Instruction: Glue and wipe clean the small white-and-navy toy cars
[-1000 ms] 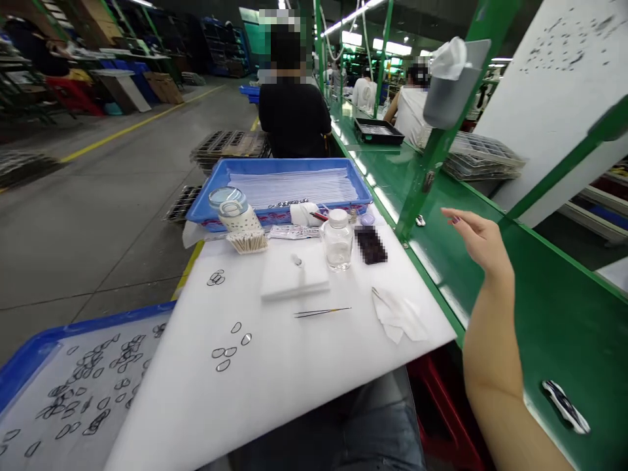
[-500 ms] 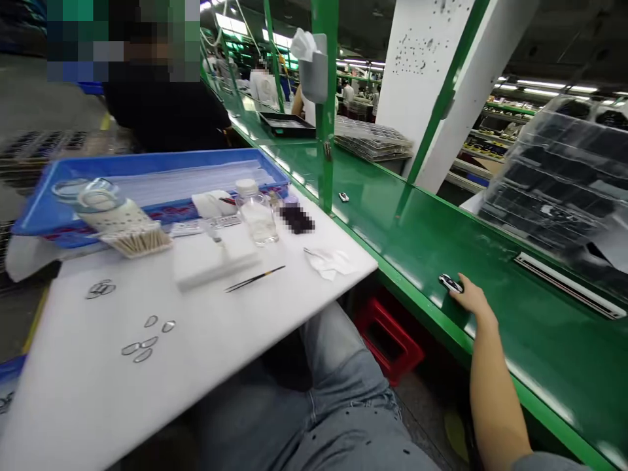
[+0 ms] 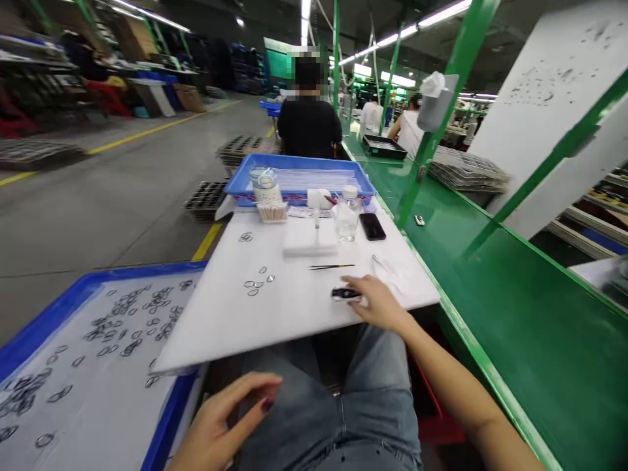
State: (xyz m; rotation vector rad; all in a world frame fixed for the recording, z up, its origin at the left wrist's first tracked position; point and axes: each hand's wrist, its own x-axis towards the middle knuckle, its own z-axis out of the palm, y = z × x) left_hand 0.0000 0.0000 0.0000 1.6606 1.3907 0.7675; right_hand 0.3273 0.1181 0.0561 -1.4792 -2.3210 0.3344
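My right hand (image 3: 377, 302) rests on the white board (image 3: 294, 314) across my lap, fingers closed on a small black-and-white part (image 3: 345, 294) that sits on the board. My left hand (image 3: 226, 417) lies low near my left knee with its fingers loosely spread and nothing in them. A few small metal rings (image 3: 256, 285) lie on the board to the left of the part. Thin tweezers (image 3: 331, 266) lie just beyond my right hand.
A blue tray (image 3: 73, 294) with several metal rings is at my left. On the board's far end stand a clear bottle (image 3: 347, 214), a phone (image 3: 372, 226), cotton swabs (image 3: 271, 211) and another blue tray (image 3: 300, 163). A green conveyor (image 3: 515, 288) runs along the right. People sit ahead.
My right hand has come back from the green conveyor to the white board, bringing the small part with it. My left hand has come into view. The camera has swung back to the left.
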